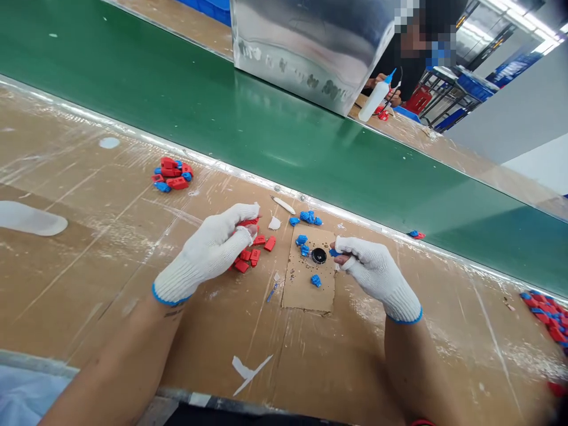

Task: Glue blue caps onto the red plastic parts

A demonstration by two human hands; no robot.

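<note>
My left hand [213, 248], in a white knit glove, is curled over a heap of small red plastic pieces [254, 253] and grips one near its fingertips. My right hand [373, 269], also gloved, pinches a small blue plastic piece [333, 252] beside a little round black pot [318, 255]. The pot stands on a scrap of cardboard [308, 290] with a few loose blue pieces [303, 244] around it. More blue pieces [307, 217] lie just beyond the cardboard.
A pile of joined red-and-blue parts [172, 175] lies at the left, another pile [548, 310] at the far right. A green conveyor belt [222, 112] runs behind the bench. Across it a person holds a white squeeze bottle [376, 97] beside a shiny metal box [310, 47].
</note>
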